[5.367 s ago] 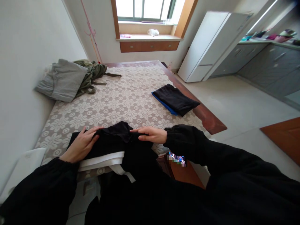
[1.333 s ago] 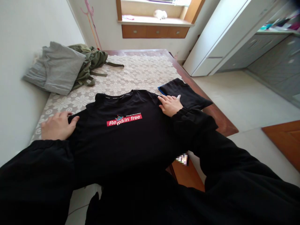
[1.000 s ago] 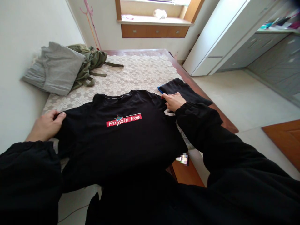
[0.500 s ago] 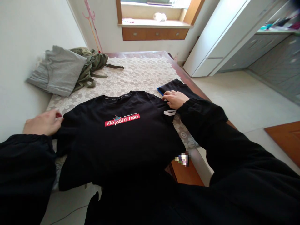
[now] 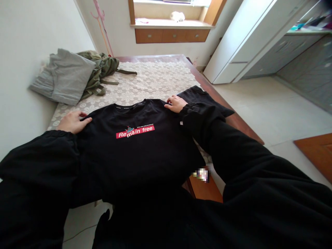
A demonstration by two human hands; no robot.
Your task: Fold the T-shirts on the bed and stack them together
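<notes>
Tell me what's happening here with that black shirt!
A person has a black T-shirt spread out on a table, with its red "Remain free" print facing up. The left hand is at one shoulder of the shirt and the right hand is at the other. A folded dark garment lies beside the right hand. Farther back on the left, grey cloth rests against an olive-green bag with straps.

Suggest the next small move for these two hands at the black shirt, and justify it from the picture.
Perhaps ease the left hand and right hand gently apart: they sit at opposite shoulders of the black shirt, which lies with its print up and shows creases near its collar.
</notes>
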